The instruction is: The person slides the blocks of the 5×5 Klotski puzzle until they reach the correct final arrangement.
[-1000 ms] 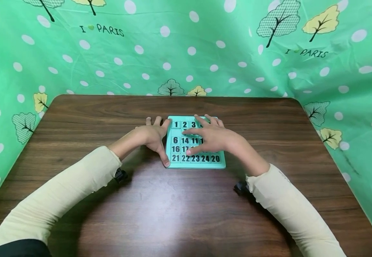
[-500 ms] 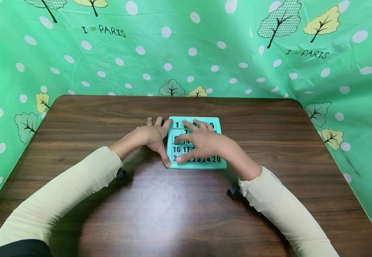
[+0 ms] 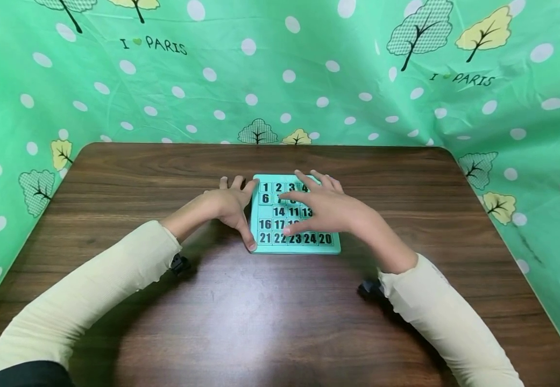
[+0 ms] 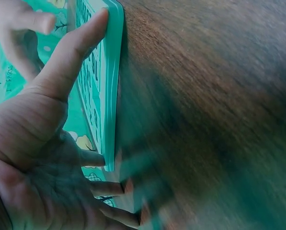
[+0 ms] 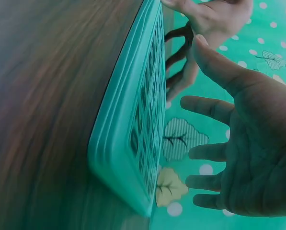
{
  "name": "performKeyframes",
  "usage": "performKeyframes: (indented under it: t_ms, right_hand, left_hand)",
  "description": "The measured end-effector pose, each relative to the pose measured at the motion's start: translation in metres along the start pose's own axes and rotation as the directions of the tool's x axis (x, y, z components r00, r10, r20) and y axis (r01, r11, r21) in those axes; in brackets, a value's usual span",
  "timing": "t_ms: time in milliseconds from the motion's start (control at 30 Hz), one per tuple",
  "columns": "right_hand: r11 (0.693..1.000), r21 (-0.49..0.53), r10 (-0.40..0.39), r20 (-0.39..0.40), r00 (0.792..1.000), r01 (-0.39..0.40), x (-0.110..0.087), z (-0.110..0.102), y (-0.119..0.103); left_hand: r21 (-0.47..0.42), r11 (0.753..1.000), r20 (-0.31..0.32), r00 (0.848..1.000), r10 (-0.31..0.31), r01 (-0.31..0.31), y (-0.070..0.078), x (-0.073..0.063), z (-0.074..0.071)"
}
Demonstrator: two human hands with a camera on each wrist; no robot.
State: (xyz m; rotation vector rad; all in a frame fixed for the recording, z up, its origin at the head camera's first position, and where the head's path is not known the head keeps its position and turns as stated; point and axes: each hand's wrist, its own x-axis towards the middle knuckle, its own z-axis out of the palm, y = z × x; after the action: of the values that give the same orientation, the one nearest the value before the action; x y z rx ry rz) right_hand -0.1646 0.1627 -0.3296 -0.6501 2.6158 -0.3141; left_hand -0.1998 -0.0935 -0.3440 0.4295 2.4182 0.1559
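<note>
A turquoise number slide puzzle lies flat on the table, with black numbers on its tiles. In its third row from the back, the leftmost slot has no tile; the 6 sits just behind that slot. My left hand spans the puzzle's left side. Its straight thumb rests on the near left corner, and its index finger touches the far left corner. Over the right part of the puzzle hovers my right hand, fingers spread and apart from the tiles in the right wrist view. It hides several tiles on the right.
The puzzle stands around the middle of a dark wood-grain table. A green dotted cloth with printed trees hangs behind the table and along both sides. Black wrist cameras sit under both pale sleeves.
My right hand moved left over the puzzle, then back to the right. The 6 tile slid one slot away from me, shifting the gap to the third row. The left hand stayed in place.
</note>
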Motion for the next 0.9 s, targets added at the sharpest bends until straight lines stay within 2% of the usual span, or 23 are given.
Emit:
performKeyframes:
  t_ms: [200, 367, 500, 900]
  right_hand:
    - [1.000, -0.003, 0.025, -0.029, 0.999, -0.025, -0.022, 0.004, 0.017]
    - [1.000, 0.006, 0.029, -0.047, 0.998, -0.029, -0.035, 0.010, 0.029]
    - [1.000, 0.011, 0.023, -0.058, 0.998, -0.022, -0.041, 0.014, 0.035]
    - [0.996, 0.089, 0.000, -0.098, 0.995, 0.009, -0.049, 0.022, 0.046]
  left_hand:
    - [-0.023, 1.000, -0.005, 1.000, 0.009, -0.010, -0.003, 0.000, 0.002]
    - [-0.049, 0.999, 0.008, 1.000, -0.013, 0.014, -0.002, -0.001, 0.002]
    - [-0.063, 0.998, 0.015, 1.000, -0.028, 0.028, -0.003, -0.002, 0.002]
    - [-0.063, 0.998, 0.009, 1.000, -0.015, 0.015, -0.003, 0.002, 0.002]
